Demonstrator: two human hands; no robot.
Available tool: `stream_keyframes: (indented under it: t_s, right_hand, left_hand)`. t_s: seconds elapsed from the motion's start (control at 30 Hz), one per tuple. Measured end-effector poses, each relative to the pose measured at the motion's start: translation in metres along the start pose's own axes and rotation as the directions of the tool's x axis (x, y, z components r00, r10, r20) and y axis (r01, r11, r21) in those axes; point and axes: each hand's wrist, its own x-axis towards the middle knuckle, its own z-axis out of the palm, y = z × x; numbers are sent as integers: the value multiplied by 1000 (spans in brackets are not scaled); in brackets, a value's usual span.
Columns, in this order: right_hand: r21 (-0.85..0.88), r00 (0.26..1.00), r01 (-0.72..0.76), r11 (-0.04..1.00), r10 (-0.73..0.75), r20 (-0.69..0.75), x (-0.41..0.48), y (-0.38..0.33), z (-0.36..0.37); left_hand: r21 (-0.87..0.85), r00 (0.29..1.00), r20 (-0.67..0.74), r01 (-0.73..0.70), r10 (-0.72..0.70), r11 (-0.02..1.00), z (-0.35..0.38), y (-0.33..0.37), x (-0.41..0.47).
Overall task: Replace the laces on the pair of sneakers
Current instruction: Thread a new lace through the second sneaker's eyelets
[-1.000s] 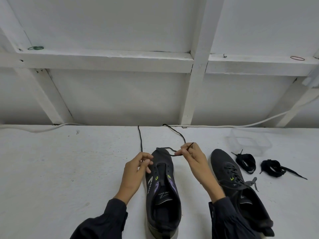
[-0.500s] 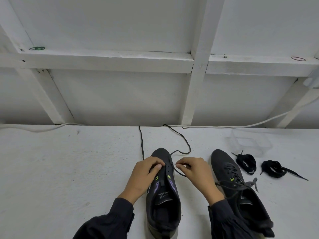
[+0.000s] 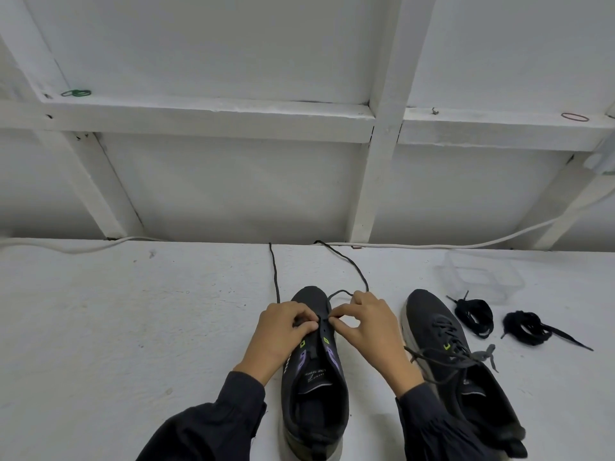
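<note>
We are at the first holes; our left hand (image 3: 283,331) holds the shoe (image 3: 316,397); our right hand (image 3: 367,326) pinches the lace (image 3: 354,266); the other shoe (image 3: 472,390) is not done.

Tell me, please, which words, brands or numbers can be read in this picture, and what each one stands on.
Tongue of the sneaker being laced: small white print, too blurred to read.
Its side, beside the left hand: white lettering, partly hidden, unreadable.
No other text is visible.
</note>
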Motion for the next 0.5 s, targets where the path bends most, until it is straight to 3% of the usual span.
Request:
stream_keyframes:
  t_s: [0.23, 0.5]
  right_hand:
    - [-21, 999, -26, 999, 26, 34, 1, 1, -1]
    - [-63, 991, 76, 995, -68, 116, 10, 1, -1]
  left_hand:
    - [9, 999, 15, 38, -38, 999, 1, 4, 2]
    - [-23, 998, 38, 51, -50, 998, 3, 4, 3]
